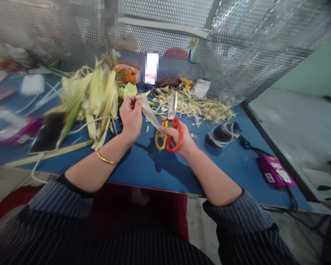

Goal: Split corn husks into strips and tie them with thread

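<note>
A pale strip of corn husk stretches between my two hands above the blue table. My left hand pinches its upper end between thumb and fingers. My right hand holds scissors with one red and one yellow handle, blades pointing up and away from me. The husk's lower end meets the right thumb, beside the yellow handle. Left of my left hand lies a heap of corn husks. Beyond the scissors, shredded husk trimmings are strewn over the table.
A dark phone-like slab with a white cable lies at the left. On the right are a dark wrapped bundle and a purple power strip with black cords. An orange packet and a perforated metal screen stand behind.
</note>
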`<state>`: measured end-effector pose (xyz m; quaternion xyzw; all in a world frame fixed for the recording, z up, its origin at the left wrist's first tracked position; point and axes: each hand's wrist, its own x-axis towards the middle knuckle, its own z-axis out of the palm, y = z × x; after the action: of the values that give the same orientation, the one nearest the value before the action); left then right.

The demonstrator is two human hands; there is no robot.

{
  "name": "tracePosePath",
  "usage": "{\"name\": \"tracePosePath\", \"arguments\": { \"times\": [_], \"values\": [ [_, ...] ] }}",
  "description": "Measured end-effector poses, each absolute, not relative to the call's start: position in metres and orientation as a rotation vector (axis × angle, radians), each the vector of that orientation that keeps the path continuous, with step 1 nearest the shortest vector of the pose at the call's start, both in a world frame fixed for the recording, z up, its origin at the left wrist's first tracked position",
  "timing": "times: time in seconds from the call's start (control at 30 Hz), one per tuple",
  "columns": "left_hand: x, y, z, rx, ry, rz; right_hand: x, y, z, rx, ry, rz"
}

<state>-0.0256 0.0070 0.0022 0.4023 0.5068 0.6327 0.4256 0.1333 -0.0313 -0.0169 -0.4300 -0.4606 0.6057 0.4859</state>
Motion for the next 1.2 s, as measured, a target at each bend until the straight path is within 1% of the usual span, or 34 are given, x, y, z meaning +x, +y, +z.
{"name": "tracePosePath", "arguments": {
  "times": [0.03,0.1,0.2,0.4,0.57,0.8,0.87,1.03,1.1,1.2],
  "values": [
    [-0.028,0.011,0.002,0.988,1.276,1.648,0.137,-0.030,-0.015,-1.047,-1.133,1.450],
    [-0.032,0.015,0.002,0.970,1.221,1.593,0.144,-0.026,-0.011,-1.039,-1.187,1.407],
    [-0.038,0.018,0.004,0.977,1.121,1.384,0.157,-0.021,-0.005,-1.039,-1.309,1.348],
    [-0.042,0.020,0.001,1.025,1.204,1.122,0.176,-0.012,-0.002,-1.057,-1.480,1.337],
    [-0.044,0.022,-0.005,1.224,1.222,1.014,0.183,-0.008,-0.001,-1.120,-1.500,1.293],
    [-0.044,0.017,-0.005,1.494,1.229,0.770,0.188,-0.003,-0.003,-1.177,-1.557,1.213],
    [-0.042,0.017,-0.007,1.430,1.252,0.816,0.187,0.000,-0.007,-1.196,-1.502,1.190],
    [-0.040,0.025,-0.011,1.070,1.288,1.138,0.185,0.008,-0.012,-1.227,-1.218,0.920],
    [-0.040,0.027,-0.011,0.939,1.293,1.244,0.185,0.006,-0.007,-1.212,-1.173,0.938],
    [-0.041,0.027,-0.008,0.779,1.301,1.336,0.184,-0.003,0.004,-1.189,-1.262,1.074]
  ]
}}
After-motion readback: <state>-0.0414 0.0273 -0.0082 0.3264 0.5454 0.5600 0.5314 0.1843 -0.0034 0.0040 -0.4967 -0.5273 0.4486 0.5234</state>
